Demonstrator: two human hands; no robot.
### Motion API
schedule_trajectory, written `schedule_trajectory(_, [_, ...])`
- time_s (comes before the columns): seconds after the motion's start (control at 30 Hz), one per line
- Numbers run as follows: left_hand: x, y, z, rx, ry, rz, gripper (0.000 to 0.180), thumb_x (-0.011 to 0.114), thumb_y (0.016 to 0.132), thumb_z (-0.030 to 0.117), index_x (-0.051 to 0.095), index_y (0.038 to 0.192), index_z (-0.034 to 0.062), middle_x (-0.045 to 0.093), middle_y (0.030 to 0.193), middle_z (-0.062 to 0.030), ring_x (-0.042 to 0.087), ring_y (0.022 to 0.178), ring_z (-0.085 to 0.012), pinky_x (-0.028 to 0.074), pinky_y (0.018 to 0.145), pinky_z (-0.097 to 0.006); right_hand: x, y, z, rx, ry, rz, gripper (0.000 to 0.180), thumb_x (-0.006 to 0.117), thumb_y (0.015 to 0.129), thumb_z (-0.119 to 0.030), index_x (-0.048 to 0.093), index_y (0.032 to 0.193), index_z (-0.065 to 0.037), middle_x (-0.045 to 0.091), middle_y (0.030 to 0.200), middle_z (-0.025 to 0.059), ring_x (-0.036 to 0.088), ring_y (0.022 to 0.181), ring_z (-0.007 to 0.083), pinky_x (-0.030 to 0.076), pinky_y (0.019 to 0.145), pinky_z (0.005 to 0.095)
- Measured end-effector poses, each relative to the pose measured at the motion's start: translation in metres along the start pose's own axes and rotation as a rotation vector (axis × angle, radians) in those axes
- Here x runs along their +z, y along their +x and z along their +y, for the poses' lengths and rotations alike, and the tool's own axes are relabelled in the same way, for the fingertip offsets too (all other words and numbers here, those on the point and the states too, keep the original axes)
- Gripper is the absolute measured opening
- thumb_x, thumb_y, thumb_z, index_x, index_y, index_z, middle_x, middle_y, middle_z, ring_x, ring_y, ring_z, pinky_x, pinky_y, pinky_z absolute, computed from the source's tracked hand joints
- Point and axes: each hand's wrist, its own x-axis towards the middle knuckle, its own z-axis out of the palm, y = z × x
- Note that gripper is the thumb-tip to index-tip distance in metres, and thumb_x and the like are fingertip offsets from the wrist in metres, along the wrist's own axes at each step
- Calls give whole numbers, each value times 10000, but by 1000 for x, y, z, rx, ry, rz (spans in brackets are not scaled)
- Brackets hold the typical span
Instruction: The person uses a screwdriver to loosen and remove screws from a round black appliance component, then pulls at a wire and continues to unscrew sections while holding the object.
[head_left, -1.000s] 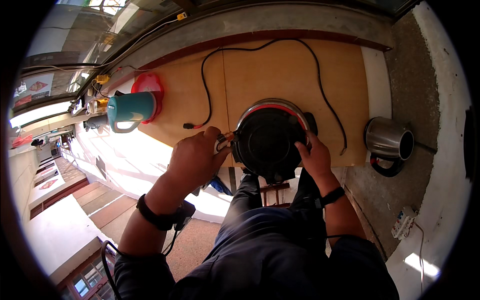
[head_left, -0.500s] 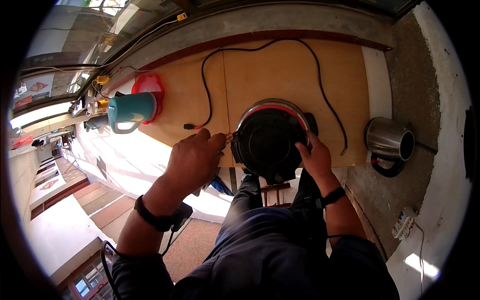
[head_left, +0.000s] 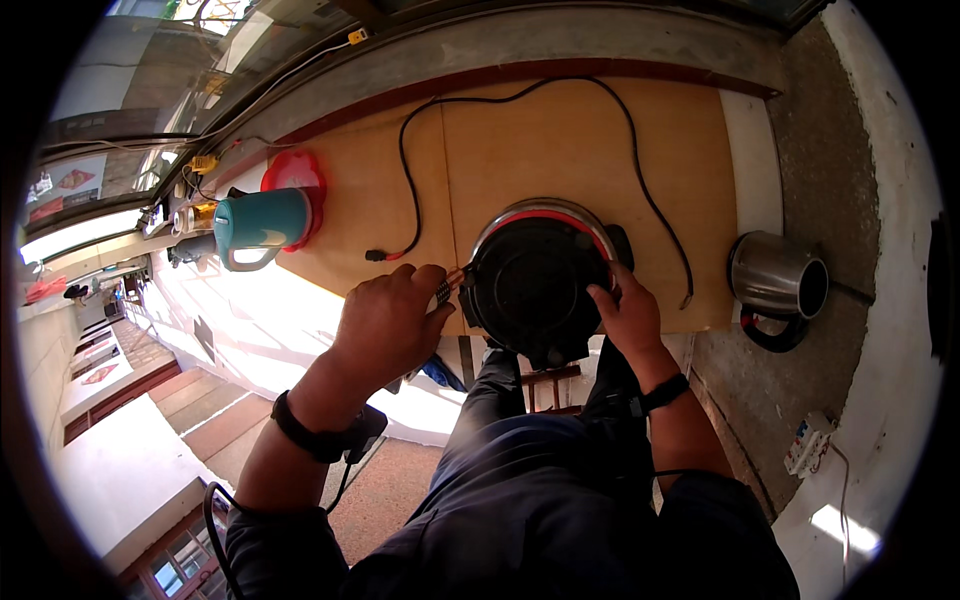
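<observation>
Appliance, round, black, metal-rimmed, probably hefty: best held where my right hand grips; left hand clasps a slim coppery tool.

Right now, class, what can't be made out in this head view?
Head view: part of the small item, covered by the left hand; too small to identify.
Head view: the table beneath the black round appliance, which covers it.
Head view: part of the red dish, behind the teal jug.
</observation>
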Motion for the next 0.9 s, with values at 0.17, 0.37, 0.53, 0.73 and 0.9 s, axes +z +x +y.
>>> schedule_trajectory(0.17, [0, -1, -2, 18, 4, -12, 289, 766, 846, 202, 601, 1042, 68, 639, 830, -159, 684, 737, -362, 544, 645, -460, -1, 0, -2, 16, -2, -17, 544, 740, 890, -382, 634, 1300, -40, 708, 1126, 223, 667, 1062, 411, 544, 895, 453])
schedule_trajectory(0.37, [-2, -1, -1, -4, 22, -52, 332, 772, 833, 154, 601, 1098, 47, 670, 900, -175, 690, 774, -380, 555, 672, -444, -1, -1, -1, 9, -14, -14, 556, 733, 896, -398, 625, 1312, -44, 710, 1120, 222, 670, 1051, 408, 547, 885, 454])
schedule_trajectory(0.53, [-11, 0, 1, -39, 72, -73, 344, 784, 837, 171, 615, 1105, 39, 704, 919, -175, 718, 788, -359, 572, 684, -413, -5, 2, 1, -10, -49, -53, 583, 712, 908, -449, 613, 1323, -52, 703, 1126, 228, 663, 1051, 421, 541, 882, 475])
schedule_trajectory(0.73, [-23, 0, -3, -55, -22, 103, 339, 767, 849, 266, 632, 1072, 49, 710, 819, -183, 707, 717, -371, 553, 641, -445, 0, 5, 13, -180, -126, 80, 497, 766, 886, -344, 648, 1267, -47, 667, 764, 142, 652, 666, 289, 514, 627, 390])
schedule_trajectory(0.9, [-40, -8, 3, -148, -212, 180, 341, 787, 854, 214, 634, 1092, 24, 730, 862, -179, 738, 780, -342, 573, 678, -401, -13, 6, 34, -74, 267, -71, 390, 705, 962, -326, 666, 1217, -33, 710, 816, 92, 687, 710, 203, 528, 610, 316])
